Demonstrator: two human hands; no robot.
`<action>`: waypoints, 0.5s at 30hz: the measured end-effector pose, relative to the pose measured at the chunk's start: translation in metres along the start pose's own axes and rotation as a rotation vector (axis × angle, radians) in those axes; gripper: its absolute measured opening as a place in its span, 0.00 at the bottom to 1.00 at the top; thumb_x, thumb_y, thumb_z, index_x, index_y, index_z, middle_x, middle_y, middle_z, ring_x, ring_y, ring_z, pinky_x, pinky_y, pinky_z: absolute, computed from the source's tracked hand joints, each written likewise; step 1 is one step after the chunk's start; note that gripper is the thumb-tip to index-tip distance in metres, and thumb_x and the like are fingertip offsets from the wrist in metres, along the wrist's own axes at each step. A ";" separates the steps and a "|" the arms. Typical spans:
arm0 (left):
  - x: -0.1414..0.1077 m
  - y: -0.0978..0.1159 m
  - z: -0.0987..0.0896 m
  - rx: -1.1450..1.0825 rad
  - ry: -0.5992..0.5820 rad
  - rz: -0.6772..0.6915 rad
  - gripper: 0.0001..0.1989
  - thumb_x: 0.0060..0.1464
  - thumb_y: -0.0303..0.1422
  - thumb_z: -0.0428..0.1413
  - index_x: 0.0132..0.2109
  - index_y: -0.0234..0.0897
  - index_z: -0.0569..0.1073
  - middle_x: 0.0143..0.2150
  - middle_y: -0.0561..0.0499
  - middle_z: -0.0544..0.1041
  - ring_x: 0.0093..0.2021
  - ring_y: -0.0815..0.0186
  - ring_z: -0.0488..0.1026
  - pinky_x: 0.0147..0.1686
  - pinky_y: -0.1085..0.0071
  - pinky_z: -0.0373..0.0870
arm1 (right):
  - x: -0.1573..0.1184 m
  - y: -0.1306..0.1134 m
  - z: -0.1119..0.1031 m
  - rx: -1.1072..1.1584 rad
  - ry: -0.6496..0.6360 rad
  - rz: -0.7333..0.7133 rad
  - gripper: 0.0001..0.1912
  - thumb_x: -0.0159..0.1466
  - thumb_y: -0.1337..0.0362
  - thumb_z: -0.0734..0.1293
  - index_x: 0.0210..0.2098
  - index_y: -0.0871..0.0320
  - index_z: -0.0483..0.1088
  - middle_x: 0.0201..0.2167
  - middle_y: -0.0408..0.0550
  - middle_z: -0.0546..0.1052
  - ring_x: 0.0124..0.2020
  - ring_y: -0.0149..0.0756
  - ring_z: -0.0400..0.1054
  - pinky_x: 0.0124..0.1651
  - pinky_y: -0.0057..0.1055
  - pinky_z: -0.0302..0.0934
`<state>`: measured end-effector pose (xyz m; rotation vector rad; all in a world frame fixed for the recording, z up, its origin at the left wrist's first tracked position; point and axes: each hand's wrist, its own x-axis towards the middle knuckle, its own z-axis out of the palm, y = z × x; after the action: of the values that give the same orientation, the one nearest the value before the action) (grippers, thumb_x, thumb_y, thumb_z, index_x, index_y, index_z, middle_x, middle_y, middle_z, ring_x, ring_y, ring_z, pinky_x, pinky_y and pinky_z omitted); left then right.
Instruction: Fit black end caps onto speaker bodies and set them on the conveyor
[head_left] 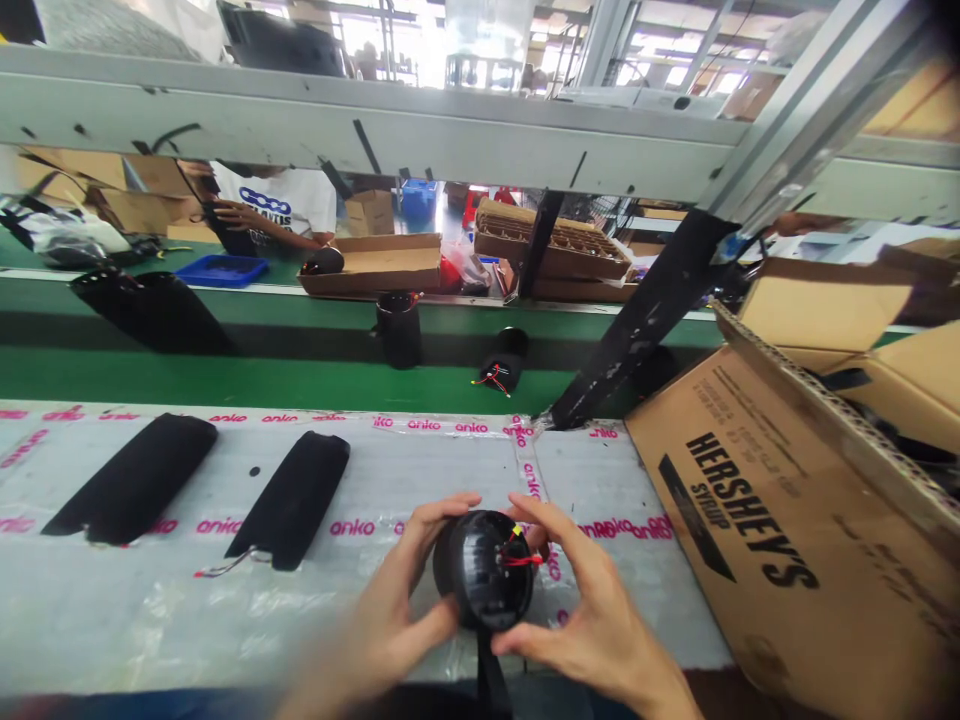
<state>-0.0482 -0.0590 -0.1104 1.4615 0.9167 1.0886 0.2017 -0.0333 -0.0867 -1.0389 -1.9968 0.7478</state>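
A glossy black round housing (480, 575) is held between my two hands above the front edge of the wrapped bench. Red wires and a yellow connector stick out at its right side. My left hand (409, 590) curls around its left side, and my right hand (581, 590) wraps the right side, fingers at the top and thumb at the bottom. A black strap hangs below the housing. To the left on the bench lie two black fabric-covered pieces (292, 500) (139, 475), the nearer one with thin wires at its lower end.
Behind the bench runs a green belt (322, 380) carrying several black cylinders. A large cardboard box (757, 520) stands at the right beside a slanted black post (637, 320). A metal beam (450, 135) crosses above. Across the belt a person in a white shirt works.
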 end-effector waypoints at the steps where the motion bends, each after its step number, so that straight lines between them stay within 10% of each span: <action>1: -0.002 0.001 -0.006 -0.078 -0.058 -0.015 0.35 0.66 0.48 0.63 0.74 0.46 0.64 0.78 0.36 0.65 0.78 0.44 0.62 0.76 0.45 0.62 | 0.000 0.000 0.002 -0.022 0.008 -0.031 0.55 0.53 0.45 0.86 0.73 0.45 0.62 0.59 0.53 0.82 0.46 0.48 0.82 0.53 0.43 0.79; 4: -0.001 -0.002 -0.009 -0.214 -0.047 -0.043 0.40 0.65 0.59 0.58 0.74 0.43 0.66 0.77 0.38 0.66 0.78 0.42 0.60 0.77 0.45 0.58 | 0.003 -0.003 0.007 -0.074 -0.002 -0.084 0.50 0.56 0.54 0.86 0.72 0.45 0.64 0.57 0.54 0.82 0.49 0.51 0.81 0.52 0.44 0.79; 10: 0.010 -0.021 0.038 -0.084 0.348 -0.045 0.26 0.76 0.50 0.43 0.61 0.40 0.78 0.59 0.43 0.83 0.59 0.52 0.80 0.60 0.56 0.75 | -0.002 -0.005 0.014 -0.063 -0.023 -0.036 0.51 0.58 0.63 0.82 0.75 0.44 0.59 0.60 0.54 0.81 0.54 0.54 0.80 0.55 0.47 0.77; 15: 0.007 -0.016 0.043 -0.060 0.346 -0.076 0.28 0.77 0.50 0.41 0.64 0.40 0.76 0.61 0.43 0.82 0.58 0.53 0.80 0.60 0.58 0.75 | -0.028 0.007 0.033 0.189 0.106 0.167 0.52 0.60 0.54 0.83 0.76 0.43 0.57 0.65 0.53 0.78 0.63 0.54 0.76 0.65 0.47 0.72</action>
<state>-0.0048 -0.0626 -0.1273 1.1987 1.1597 1.3241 0.1881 -0.0588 -0.1200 -1.1171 -1.7283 0.9320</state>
